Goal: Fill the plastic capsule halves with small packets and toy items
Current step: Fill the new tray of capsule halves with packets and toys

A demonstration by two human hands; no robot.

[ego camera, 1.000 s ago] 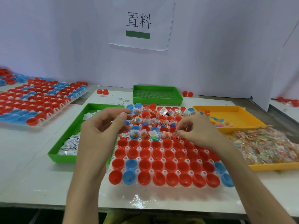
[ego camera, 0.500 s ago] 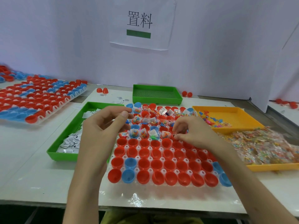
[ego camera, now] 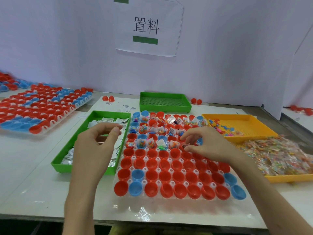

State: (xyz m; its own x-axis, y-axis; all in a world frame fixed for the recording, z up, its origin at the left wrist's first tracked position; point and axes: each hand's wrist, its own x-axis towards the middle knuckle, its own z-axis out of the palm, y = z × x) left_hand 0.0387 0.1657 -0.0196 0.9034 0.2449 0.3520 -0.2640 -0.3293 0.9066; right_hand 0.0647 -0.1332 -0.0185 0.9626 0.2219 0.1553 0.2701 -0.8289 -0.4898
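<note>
since half a second ago the right hand has dipped toward the capsule halves. it pinches a small packet just above the partly filled row of the holder tray, so an insertion looks imminent. the left hand stays raised over the green tray of white packets, fingers curled; what it grips cannot be told. far rows hold items; the four near rows hold none. toward the tabletop's right edge, the orange tray holds toy pieces.
</note>
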